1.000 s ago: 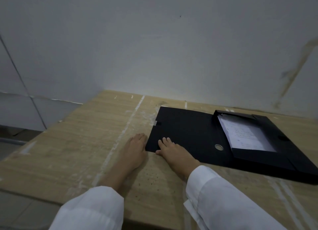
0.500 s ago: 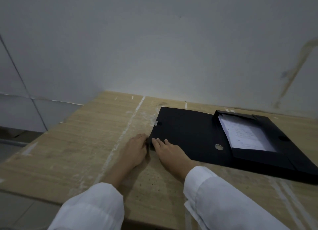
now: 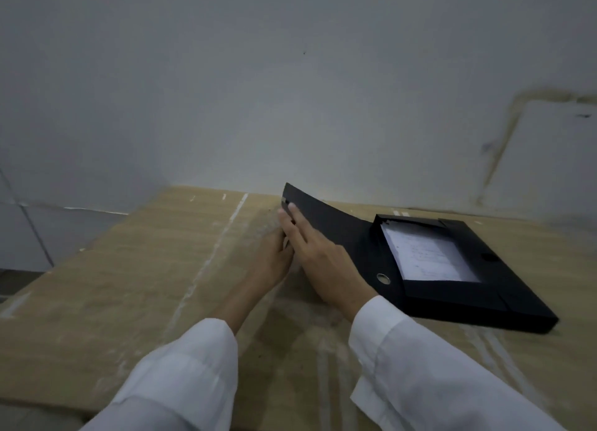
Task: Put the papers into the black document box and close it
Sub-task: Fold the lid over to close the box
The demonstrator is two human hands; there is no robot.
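The black document box lies open on the right of the wooden table. White papers with printed lines lie inside its tray. Its black lid stretches out to the left, and its left edge is raised off the table. My right hand grips that raised edge, fingers on the lid's top face. My left hand is beside it, at and partly under the same edge. A round metal eyelet shows on the box spine.
A pale wall rises right behind the table. The table's left edge drops to a tiled floor. White scuff lines run across the tabletop.
Both hands slid to the lid's left edge and took hold of it. The lid, flat on the table before, now has its left edge lifted.
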